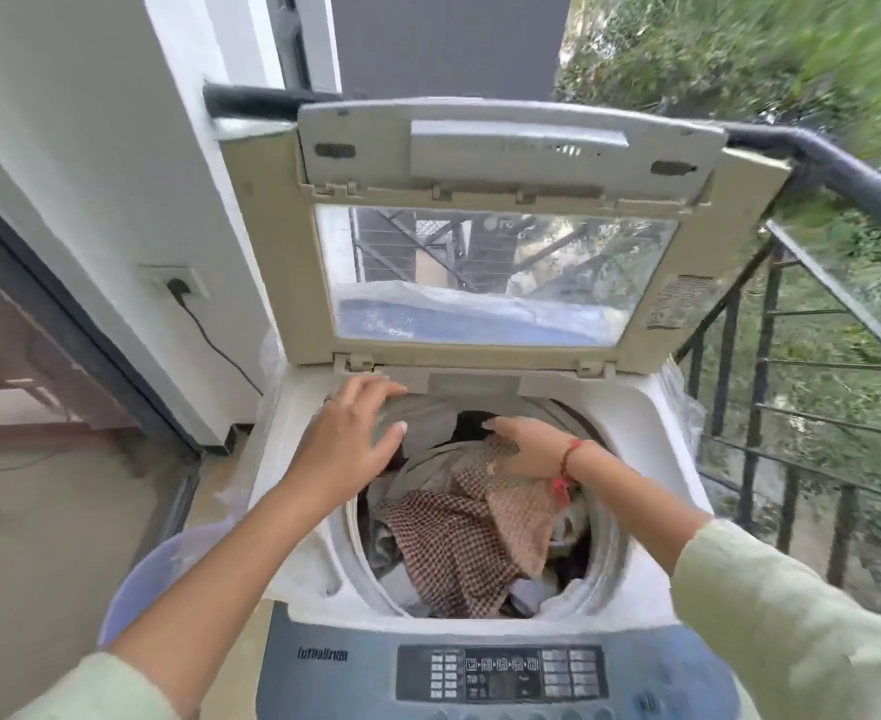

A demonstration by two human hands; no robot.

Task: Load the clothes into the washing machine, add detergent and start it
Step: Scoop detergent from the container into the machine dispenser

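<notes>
A top-loading washing machine (298, 491) stands in front of me with its lid (485, 241) raised upright. The drum holds a pile of clothes (459, 548): a brown checked cloth on top, grey and white pieces under it. My left hand (355, 439) reaches over the drum's far left rim, fingers spread and fairly straight, touching a grey garment (428, 413) there. My right hand (526, 449) lies on the clothes at the drum's far side, fingers extended onto the grey and checked fabric; a red thread is on that wrist. No detergent is in view.
The control panel (501, 672) with buttons runs along the machine's near edge. A lilac plastic tub (168, 574) sits low to the left of the machine. A wall socket with a black cable (178, 288) is on the left wall. A black metal railing (802, 387) borders the right.
</notes>
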